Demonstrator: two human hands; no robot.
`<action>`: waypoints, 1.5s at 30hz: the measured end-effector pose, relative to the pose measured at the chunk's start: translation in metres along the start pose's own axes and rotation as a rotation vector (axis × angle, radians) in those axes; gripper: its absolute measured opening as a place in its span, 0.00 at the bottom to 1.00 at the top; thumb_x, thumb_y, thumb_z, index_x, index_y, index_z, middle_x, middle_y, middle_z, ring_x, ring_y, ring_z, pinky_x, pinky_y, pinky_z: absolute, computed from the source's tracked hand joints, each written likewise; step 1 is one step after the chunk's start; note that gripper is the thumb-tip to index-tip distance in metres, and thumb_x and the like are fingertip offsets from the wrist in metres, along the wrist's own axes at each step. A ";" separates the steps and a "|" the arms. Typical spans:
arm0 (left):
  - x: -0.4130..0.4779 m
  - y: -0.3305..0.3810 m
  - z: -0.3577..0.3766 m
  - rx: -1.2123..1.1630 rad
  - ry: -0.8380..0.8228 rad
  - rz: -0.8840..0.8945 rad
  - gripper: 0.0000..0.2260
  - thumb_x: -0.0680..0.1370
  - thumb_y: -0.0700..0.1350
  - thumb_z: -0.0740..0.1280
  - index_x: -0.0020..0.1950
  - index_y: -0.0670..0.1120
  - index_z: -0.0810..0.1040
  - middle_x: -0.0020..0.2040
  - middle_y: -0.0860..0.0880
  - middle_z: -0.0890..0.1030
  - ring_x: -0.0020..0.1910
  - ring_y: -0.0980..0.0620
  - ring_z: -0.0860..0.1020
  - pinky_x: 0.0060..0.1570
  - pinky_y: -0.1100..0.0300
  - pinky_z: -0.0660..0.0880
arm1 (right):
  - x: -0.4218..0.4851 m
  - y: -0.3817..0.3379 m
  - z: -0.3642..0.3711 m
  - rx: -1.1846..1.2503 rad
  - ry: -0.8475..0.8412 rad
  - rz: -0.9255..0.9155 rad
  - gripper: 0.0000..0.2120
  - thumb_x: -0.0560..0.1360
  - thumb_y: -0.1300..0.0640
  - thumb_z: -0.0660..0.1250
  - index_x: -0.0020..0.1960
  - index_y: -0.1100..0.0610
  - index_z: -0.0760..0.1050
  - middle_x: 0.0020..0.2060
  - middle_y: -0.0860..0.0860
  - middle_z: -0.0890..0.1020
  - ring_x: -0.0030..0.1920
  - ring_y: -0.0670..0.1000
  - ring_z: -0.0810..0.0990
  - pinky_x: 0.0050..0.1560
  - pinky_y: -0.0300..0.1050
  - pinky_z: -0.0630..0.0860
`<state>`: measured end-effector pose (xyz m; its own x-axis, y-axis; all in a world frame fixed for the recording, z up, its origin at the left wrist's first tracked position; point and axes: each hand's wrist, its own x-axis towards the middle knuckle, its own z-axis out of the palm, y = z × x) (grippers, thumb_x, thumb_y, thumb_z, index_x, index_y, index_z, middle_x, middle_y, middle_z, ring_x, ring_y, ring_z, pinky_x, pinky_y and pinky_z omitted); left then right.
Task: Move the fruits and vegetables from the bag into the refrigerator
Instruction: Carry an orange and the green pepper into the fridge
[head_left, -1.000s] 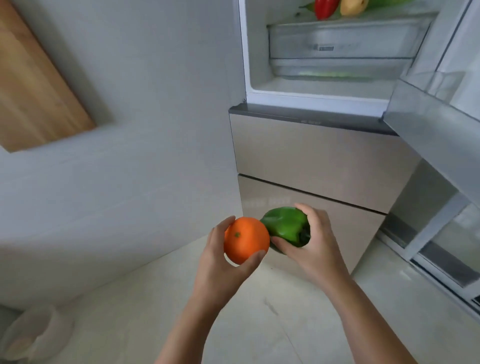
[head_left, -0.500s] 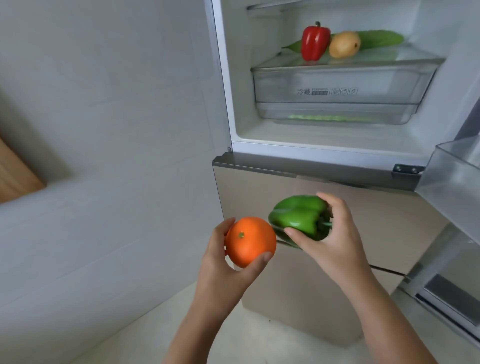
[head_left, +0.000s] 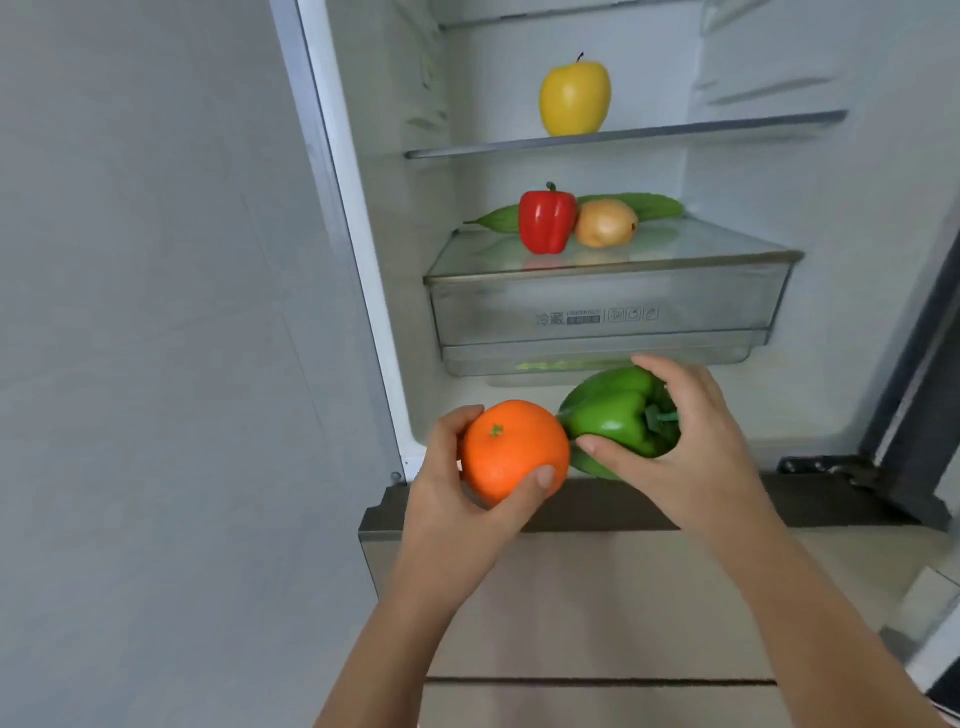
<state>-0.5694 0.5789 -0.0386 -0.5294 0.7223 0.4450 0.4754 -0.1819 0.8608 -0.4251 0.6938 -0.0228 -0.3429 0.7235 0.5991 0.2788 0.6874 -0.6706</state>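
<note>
Left hand (head_left: 457, 499): fingers wrapped round orange (head_left: 514, 449). Right hand (head_left: 691, 441): gripping green pepper (head_left: 618, 415), at orange's 2 o'clock, touching it.

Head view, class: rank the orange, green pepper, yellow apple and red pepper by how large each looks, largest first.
1. The green pepper and orange: about alike; the right hand hides part of the pepper. Both are nearest the camera, which inflates them.
2. The yellow apple.
3. The red pepper, slightly smaller.
</note>
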 end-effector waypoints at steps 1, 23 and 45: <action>0.015 -0.003 -0.001 -0.013 -0.021 0.014 0.28 0.58 0.65 0.68 0.55 0.61 0.67 0.53 0.65 0.71 0.49 0.74 0.70 0.38 0.78 0.69 | 0.011 -0.002 0.002 -0.034 0.022 -0.001 0.35 0.61 0.52 0.77 0.64 0.51 0.67 0.53 0.46 0.68 0.45 0.36 0.67 0.45 0.15 0.58; 0.203 0.014 0.078 -0.277 -0.142 0.195 0.24 0.66 0.50 0.76 0.58 0.56 0.70 0.51 0.60 0.74 0.43 0.72 0.74 0.35 0.76 0.71 | 0.207 0.037 -0.037 -0.189 0.296 0.111 0.35 0.63 0.47 0.76 0.65 0.54 0.66 0.55 0.49 0.65 0.51 0.44 0.67 0.52 0.36 0.64; 0.245 -0.012 0.073 -0.271 -0.055 0.205 0.30 0.55 0.62 0.71 0.56 0.58 0.72 0.51 0.57 0.78 0.45 0.62 0.78 0.41 0.71 0.74 | 0.303 0.100 -0.014 -0.256 0.246 0.187 0.34 0.62 0.48 0.77 0.63 0.57 0.67 0.58 0.55 0.71 0.56 0.55 0.72 0.55 0.50 0.72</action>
<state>-0.6534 0.8068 0.0415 -0.3995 0.6861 0.6080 0.3597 -0.4927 0.7923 -0.4884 0.9825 0.0983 -0.0489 0.8095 0.5851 0.5412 0.5138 -0.6657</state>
